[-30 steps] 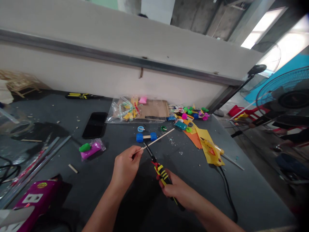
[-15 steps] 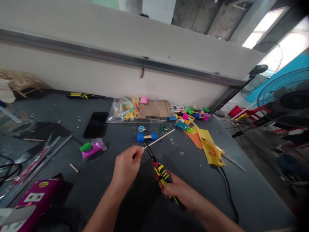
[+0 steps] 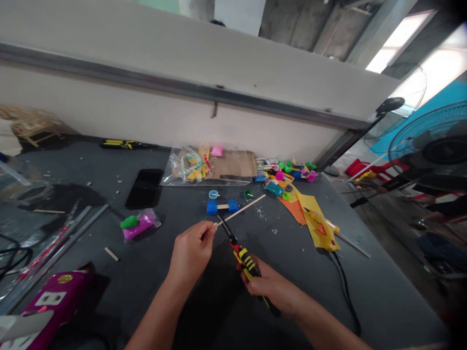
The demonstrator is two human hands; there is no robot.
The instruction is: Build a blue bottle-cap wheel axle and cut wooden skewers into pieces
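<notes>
Our left hand (image 3: 191,255) pinches a wooden stick (image 3: 241,210); our right hand (image 3: 272,287) grips yellow-handled pliers (image 3: 248,265) against it, both barely moved.

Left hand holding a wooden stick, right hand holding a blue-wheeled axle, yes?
No: the right hand holds a yellow-and-black handled tool. The blue-wheeled axle lies on the bench, as the head view shows. The left hand does hold the wooden stick.

Tabletop (image 3: 379,291) passable beside right hand (image 3: 272,287); blue-wheeled axle (image 3: 220,206) blocks forward path of left hand (image 3: 191,255).
</notes>
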